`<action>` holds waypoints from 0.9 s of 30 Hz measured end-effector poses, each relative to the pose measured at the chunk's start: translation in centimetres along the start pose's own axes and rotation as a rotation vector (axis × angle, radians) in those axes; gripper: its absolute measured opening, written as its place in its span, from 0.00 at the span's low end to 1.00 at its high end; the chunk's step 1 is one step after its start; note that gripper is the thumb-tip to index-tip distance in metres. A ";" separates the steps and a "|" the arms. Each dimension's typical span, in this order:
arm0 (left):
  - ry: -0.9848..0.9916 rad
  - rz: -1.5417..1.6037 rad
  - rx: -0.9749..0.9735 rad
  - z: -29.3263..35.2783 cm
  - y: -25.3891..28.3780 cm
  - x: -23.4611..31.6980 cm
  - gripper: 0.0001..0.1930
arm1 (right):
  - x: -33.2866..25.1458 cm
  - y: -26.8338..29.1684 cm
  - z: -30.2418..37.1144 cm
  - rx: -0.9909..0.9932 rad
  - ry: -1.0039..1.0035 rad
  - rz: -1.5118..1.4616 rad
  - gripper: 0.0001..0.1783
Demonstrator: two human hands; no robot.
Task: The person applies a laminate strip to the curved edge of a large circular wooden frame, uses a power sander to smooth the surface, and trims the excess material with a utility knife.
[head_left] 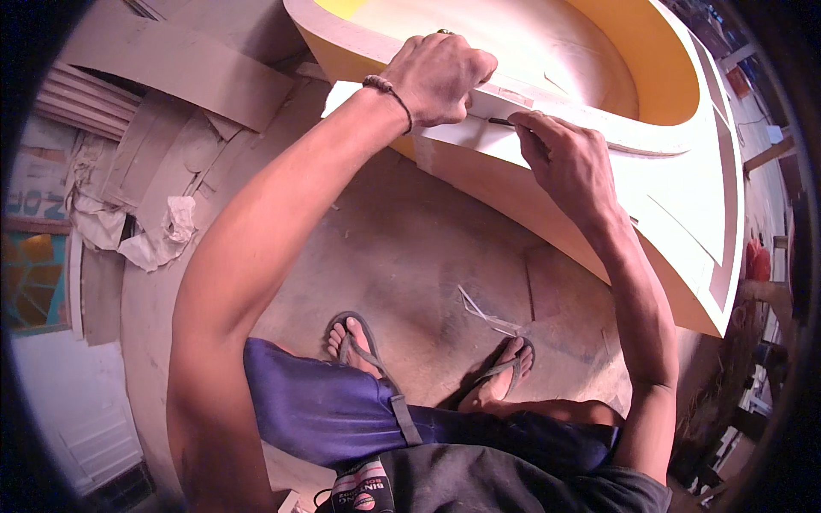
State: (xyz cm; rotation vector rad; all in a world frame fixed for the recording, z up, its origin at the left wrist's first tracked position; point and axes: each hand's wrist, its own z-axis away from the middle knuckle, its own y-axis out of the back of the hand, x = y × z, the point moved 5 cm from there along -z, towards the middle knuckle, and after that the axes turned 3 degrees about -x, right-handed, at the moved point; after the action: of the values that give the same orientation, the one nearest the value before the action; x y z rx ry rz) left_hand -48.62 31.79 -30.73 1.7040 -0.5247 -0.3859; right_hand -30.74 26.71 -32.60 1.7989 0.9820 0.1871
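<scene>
A large curved piece, white outside with a yellow inner wall and a pale rim, stands in front of me. Over its near rim is my left hand, curled into a fist, with a cord bracelet at the wrist. What that fist grips, if anything, is hidden. To its right, my right hand pinches a thin dark stick-like tool, whose tip points left along the white edge below the rim. Whether the tip touches the surface I cannot tell.
Boards and panels lean and lie at the left, with crumpled pale sheets beside them. Thin white offcut strips lie on the dusty floor between my sandalled feet. Shelving and clutter line the right side.
</scene>
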 end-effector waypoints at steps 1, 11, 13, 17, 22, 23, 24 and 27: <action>0.007 -0.002 -0.016 -0.1 -0.1 0.2 0.11 | 0.2 0.1 0.1 -0.001 -0.004 -0.003 0.08; 0.019 -0.009 0.009 -1.0 -0.3 2.5 0.10 | 1.4 1.7 1.1 -0.015 -0.038 -0.035 0.08; 0.044 -0.017 -0.008 -1.2 -0.4 2.8 0.10 | 1.5 1.9 1.2 -0.002 -0.029 -0.043 0.08; 0.044 -0.004 -0.012 -1.4 -0.4 3.1 0.10 | 1.8 2.0 1.3 -0.009 -0.028 -0.020 0.08; 0.017 -0.033 0.057 -1.6 -0.3 3.9 0.09 | 2.1 2.5 1.5 -0.024 -0.030 -0.031 0.08; 0.019 -0.022 0.049 -1.6 -0.3 4.1 0.09 | 2.2 2.6 1.6 -0.030 -0.038 -0.037 0.08; 0.021 -0.011 0.041 -1.7 -0.3 4.3 0.09 | 2.3 2.7 1.7 -0.026 -0.029 -0.032 0.08; 0.020 0.000 0.034 -2.2 -0.3 5.0 0.08 | 2.8 3.2 2.3 -0.019 -0.020 -0.023 0.08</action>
State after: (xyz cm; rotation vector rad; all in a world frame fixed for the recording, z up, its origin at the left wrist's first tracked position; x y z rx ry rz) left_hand -43.22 30.95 -30.42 1.7391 -0.5201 -0.3614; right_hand -26.02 26.59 -31.79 1.7681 0.9830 0.1631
